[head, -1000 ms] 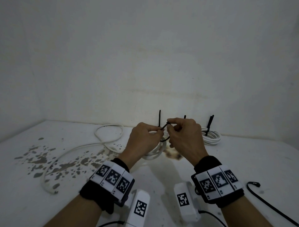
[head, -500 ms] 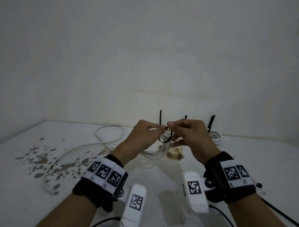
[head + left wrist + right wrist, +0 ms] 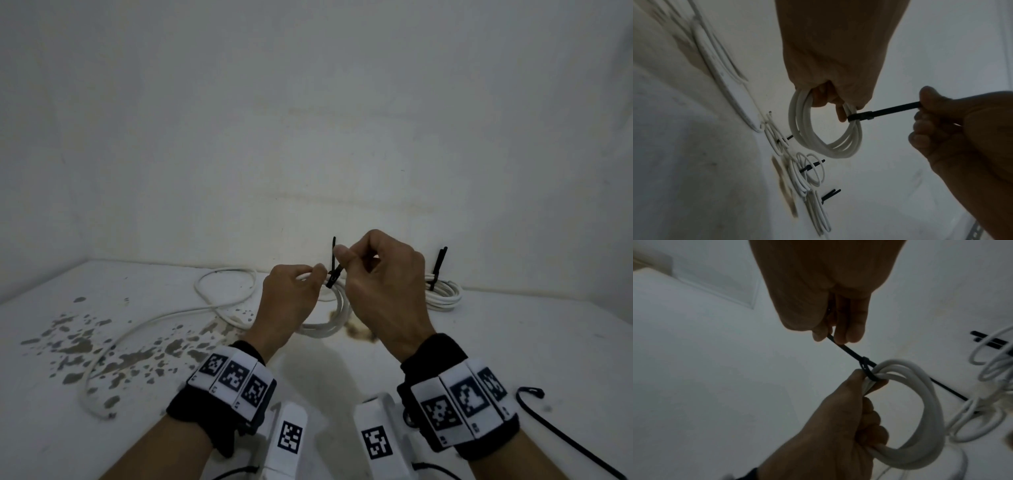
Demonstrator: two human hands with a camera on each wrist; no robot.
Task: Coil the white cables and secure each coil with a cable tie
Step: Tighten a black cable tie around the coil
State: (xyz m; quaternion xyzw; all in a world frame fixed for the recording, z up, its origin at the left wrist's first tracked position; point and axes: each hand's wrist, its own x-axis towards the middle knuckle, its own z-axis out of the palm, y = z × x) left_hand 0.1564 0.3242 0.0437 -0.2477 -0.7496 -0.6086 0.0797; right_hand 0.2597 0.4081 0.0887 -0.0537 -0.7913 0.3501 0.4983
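Head view: left hand (image 3: 291, 294) gripping a white coil (image 3: 334, 315) above the table (image 3: 513, 342), right hand (image 3: 380, 277) pinching the tail of a black tie (image 3: 334, 277); one loose cable (image 3: 161, 318) at left, one tied bundle (image 3: 443, 296) at right, a spare tie (image 3: 561, 431) near the right edge. Left wrist view: tie band closed round the strands beside the left fingers (image 3: 840, 112), tail pinched in the right hand. Right wrist view: small slack loop between lock (image 3: 865, 361) and strands. Best to pull the tail straight out from the lock, steady, strands bunched flat, fingers clear of the closing loop.
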